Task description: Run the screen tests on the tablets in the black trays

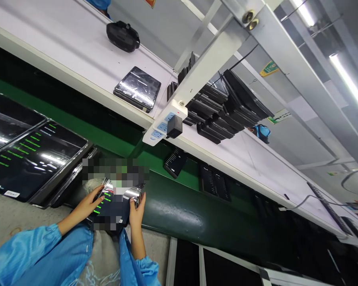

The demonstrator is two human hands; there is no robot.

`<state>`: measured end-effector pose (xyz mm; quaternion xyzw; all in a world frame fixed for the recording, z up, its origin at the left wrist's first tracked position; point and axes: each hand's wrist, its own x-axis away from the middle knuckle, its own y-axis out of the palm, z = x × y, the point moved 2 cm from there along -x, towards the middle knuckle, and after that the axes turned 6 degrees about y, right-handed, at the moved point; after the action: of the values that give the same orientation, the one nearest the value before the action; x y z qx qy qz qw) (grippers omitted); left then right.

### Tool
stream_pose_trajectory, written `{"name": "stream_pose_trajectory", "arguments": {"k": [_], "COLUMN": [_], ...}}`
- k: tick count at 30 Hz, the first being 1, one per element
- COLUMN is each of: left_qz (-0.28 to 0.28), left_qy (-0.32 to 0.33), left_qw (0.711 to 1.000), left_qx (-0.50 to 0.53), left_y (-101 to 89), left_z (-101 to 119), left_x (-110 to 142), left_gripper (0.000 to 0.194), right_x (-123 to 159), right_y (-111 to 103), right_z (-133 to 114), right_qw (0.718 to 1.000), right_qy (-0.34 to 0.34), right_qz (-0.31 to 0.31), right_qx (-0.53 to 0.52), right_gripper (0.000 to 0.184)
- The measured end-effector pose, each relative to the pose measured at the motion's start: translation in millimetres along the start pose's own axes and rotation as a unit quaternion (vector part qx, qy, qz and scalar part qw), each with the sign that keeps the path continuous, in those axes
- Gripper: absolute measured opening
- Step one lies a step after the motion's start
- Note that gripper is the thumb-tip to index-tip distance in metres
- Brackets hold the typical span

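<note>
Both hands grip a tablet at opposite edges in front of my body. Green lines of text stand on its dark, glossy screen, and blurred blocks cover its top and bottom parts. My left hand is closed around the left edge, its thumb lying on the screen side. At the right edge, my right hand is closed with its thumb on the front, the other fingers mostly behind. Left of my hands lies a stack of tablets, the top one also showing green text.
A green conveyor belt runs beyond my hands, with a lit tablet farther along. On the white shelf above are a tablet stack, a black case and piled dark devices. A power strip hangs from the frame.
</note>
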<state>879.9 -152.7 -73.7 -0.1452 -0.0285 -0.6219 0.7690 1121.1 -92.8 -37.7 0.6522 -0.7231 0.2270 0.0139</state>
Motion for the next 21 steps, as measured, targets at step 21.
{"name": "stream_pose_trajectory", "arguments": {"k": [21], "left_qz": [0.041], "left_qy": [0.093], "left_qw": [0.986], "left_qx": [-0.131], "left_y": [29.0], "left_z": [25.0], "left_x": [-9.0], "left_gripper": [0.051], "right_x": [-7.7], "right_y": [-31.9], "right_z": [21.2], "right_qw": [0.963], "right_qy": [0.155], "right_qz": [0.033], "right_qx": [-0.219], "right_gripper": [0.056]}}
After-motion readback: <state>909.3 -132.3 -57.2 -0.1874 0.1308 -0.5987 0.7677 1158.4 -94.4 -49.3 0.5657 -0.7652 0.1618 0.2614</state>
